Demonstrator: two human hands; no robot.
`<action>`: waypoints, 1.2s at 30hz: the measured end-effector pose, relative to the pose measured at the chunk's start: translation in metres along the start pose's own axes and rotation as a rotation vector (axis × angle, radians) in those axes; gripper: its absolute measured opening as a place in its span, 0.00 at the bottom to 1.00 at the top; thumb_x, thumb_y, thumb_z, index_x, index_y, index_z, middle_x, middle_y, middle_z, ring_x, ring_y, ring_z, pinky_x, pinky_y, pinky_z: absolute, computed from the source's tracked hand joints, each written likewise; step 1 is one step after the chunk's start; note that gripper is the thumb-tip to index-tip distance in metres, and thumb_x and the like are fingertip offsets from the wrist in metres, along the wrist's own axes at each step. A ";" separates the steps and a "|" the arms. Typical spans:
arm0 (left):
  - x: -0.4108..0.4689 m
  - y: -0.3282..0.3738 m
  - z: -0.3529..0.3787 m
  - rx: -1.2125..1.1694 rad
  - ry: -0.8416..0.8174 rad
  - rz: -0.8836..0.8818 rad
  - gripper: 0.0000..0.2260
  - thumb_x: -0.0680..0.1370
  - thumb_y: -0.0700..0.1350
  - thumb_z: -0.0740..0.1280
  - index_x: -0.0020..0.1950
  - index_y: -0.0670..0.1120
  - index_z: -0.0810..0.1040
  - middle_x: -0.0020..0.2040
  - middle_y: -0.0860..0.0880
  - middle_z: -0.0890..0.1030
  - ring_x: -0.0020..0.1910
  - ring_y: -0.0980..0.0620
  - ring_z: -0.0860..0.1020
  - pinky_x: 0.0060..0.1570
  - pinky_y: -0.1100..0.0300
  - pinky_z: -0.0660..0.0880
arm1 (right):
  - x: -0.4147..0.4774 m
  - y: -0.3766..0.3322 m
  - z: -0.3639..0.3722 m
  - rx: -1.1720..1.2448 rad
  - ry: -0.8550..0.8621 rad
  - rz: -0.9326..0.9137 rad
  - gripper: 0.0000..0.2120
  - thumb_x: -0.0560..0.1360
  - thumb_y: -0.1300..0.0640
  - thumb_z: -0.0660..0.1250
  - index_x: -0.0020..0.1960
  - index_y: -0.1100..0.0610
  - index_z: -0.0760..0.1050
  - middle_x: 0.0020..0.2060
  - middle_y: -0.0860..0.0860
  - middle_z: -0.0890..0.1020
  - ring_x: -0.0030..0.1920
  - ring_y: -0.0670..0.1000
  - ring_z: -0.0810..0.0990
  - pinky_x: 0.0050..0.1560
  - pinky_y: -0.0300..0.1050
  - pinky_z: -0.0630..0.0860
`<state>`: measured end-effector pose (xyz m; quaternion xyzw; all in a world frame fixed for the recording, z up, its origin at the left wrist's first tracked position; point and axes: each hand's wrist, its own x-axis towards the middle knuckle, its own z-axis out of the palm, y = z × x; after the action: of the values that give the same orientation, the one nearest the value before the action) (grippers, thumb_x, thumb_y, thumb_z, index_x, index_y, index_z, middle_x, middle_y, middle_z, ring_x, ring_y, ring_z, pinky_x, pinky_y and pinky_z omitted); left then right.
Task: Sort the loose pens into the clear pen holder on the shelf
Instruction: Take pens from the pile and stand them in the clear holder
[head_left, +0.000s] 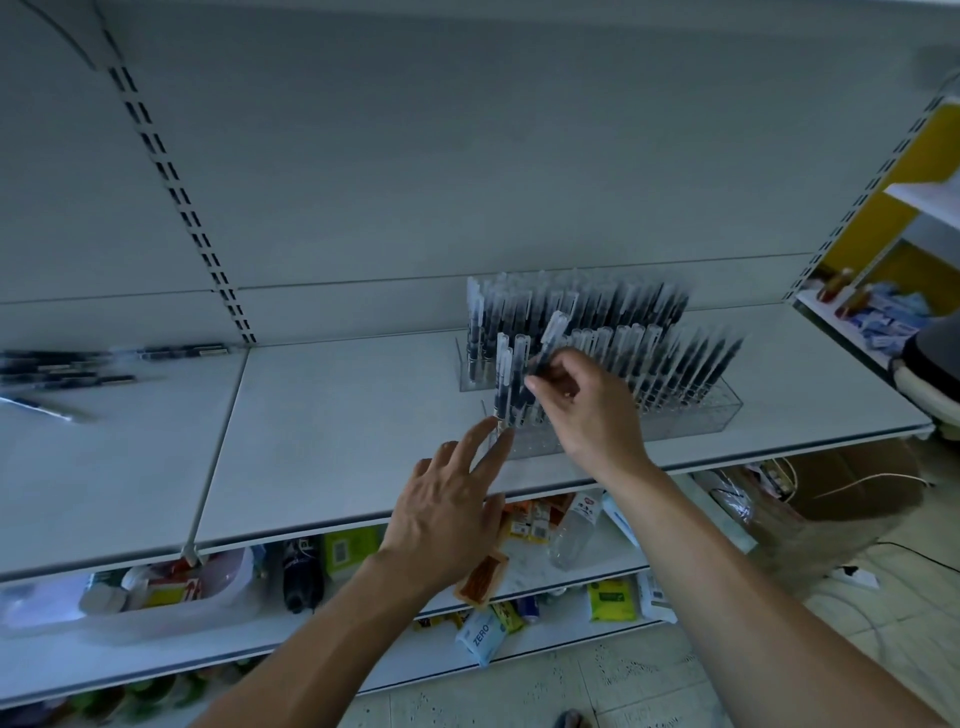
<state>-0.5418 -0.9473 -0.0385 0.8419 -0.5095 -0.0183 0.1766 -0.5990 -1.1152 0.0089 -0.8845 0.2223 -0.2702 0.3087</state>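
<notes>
A clear pen holder (711, 410) stands on the white shelf (337, 431), filled with several upright black pens with clear caps. A second clear holder (470, 374) with more pens stands behind it. My right hand (587, 410) pinches one pen (550, 338), tilted, above the left end of the front holder. My left hand (447, 499) reaches with straight fingers, its fingertips touching the holder's front left corner below two upright pens (511, 379). Several loose pens (67, 369) lie on the shelf at far left.
The lower shelves hold a plastic tub (171, 597), bottles (574, 527) and snack packets (480, 577). A yellow-backed shelf unit (878, 208) stands at the right. Cables and a cardboard box (857, 478) lie on the tiled floor.
</notes>
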 end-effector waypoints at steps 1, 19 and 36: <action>0.000 0.000 0.000 -0.008 -0.004 -0.003 0.29 0.81 0.52 0.56 0.79 0.54 0.47 0.79 0.55 0.46 0.71 0.52 0.62 0.66 0.56 0.64 | 0.001 -0.001 0.000 -0.028 -0.009 -0.001 0.06 0.78 0.53 0.67 0.49 0.56 0.76 0.38 0.42 0.76 0.36 0.41 0.75 0.37 0.34 0.73; 0.000 0.002 -0.003 -0.001 -0.054 -0.032 0.30 0.81 0.50 0.56 0.78 0.57 0.42 0.78 0.57 0.43 0.66 0.50 0.69 0.64 0.54 0.67 | 0.007 -0.001 0.012 -0.323 -0.238 0.142 0.09 0.76 0.50 0.68 0.42 0.54 0.76 0.37 0.49 0.80 0.32 0.46 0.74 0.30 0.39 0.67; -0.091 -0.030 -0.031 0.094 -0.071 -0.412 0.28 0.76 0.58 0.53 0.77 0.55 0.57 0.77 0.54 0.59 0.75 0.53 0.58 0.72 0.55 0.56 | -0.044 -0.027 0.041 -0.107 -0.402 -0.208 0.14 0.80 0.48 0.61 0.62 0.51 0.76 0.56 0.47 0.78 0.53 0.47 0.78 0.50 0.41 0.72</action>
<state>-0.5531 -0.8473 -0.0324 0.9345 -0.3326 -0.0600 0.1115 -0.6004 -1.0537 -0.0151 -0.9538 0.0778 -0.1065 0.2700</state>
